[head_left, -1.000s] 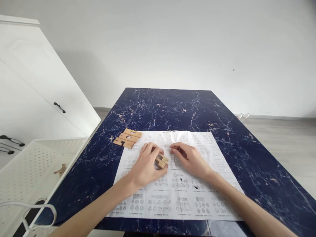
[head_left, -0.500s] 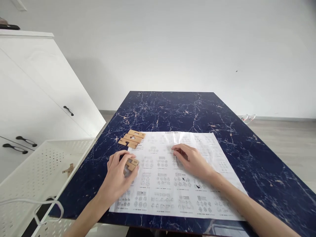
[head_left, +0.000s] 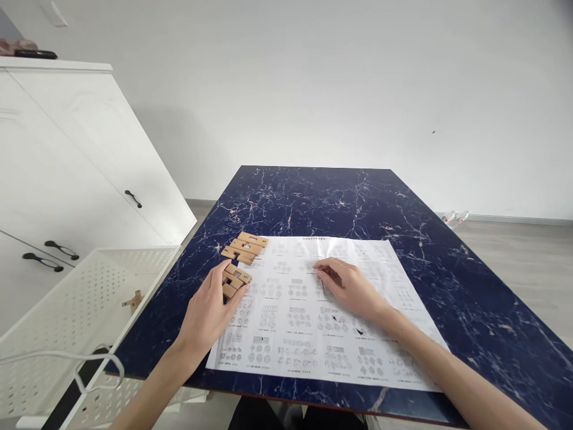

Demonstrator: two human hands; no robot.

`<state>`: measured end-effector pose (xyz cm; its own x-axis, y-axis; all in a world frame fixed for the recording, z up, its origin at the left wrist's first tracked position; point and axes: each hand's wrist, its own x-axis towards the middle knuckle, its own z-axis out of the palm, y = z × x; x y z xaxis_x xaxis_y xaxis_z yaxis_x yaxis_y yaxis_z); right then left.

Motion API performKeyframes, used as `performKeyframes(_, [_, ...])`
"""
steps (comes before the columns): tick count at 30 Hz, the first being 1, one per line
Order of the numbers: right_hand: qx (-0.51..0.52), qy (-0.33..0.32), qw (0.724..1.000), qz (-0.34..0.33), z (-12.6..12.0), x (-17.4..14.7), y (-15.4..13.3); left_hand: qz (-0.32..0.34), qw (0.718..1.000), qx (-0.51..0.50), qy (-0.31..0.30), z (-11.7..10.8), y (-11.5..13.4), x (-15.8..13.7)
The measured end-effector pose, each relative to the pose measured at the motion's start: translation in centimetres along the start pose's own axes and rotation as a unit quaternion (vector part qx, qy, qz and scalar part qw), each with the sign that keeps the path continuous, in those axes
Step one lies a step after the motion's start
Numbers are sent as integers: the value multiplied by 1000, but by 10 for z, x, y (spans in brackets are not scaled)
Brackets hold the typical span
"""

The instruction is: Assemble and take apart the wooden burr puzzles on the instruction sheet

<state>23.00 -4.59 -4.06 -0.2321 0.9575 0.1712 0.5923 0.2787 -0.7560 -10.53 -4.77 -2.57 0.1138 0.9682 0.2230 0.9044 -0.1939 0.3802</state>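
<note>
My left hand [head_left: 206, 310] curves around a small group of notched wooden puzzle pieces [head_left: 233, 280], thumb at the near side and fingers at the far left side. The pieces lie side by side at the left edge of a white printed sheet [head_left: 286, 322]. Just beyond them, more notched wooden pieces with numbers [head_left: 246, 246] are lined up flat, partly over the sheet's corner. My right hand [head_left: 347, 285] rests on the middle of the sheet with its fingers curled together; nothing shows in them.
A dark blue marble-patterned table [head_left: 308, 200] carries the sheet. To the left stands a white perforated basket [head_left: 89, 292] with a cross-shaped wooden piece [head_left: 133, 301] inside and a white cable [head_left: 58, 353] across it. Behind that is a white cabinet [head_left: 94, 155].
My left hand's fingers have straightened and shifted to the left side of the wooden pieces, uncovering more of them. My right hand stays in place. The view has shifted slightly.
</note>
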Motion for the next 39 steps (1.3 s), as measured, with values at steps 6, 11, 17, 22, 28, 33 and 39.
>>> performKeyframes(6, [-6,2,1000,-11,-1,-1,-2,15,998,24,48,1,13,1])
performKeyframes(11, [-7,1,1000,-23,-1,-1,-1,-9,996,57,60,-1,19,5])
performKeyframes(17, [-13,-4,1000,-21,-1,-2,0,-23,995,66,66,-3,20,13])
performKeyframes(22, [-15,-4,1000,-26,-2,-3,1,-20,995,50,82,-3,14,21])
performKeyframes(28, [-19,-11,1000,-23,-2,-3,2,-19,995,48,82,-2,10,21])
performKeyframes(33, [-18,-7,999,-28,-2,-3,0,78,987,26,137,-10,8,22])
performKeyframes(39, [-16,-7,1000,-19,-3,-2,-2,221,939,-25,263,-37,32,57])
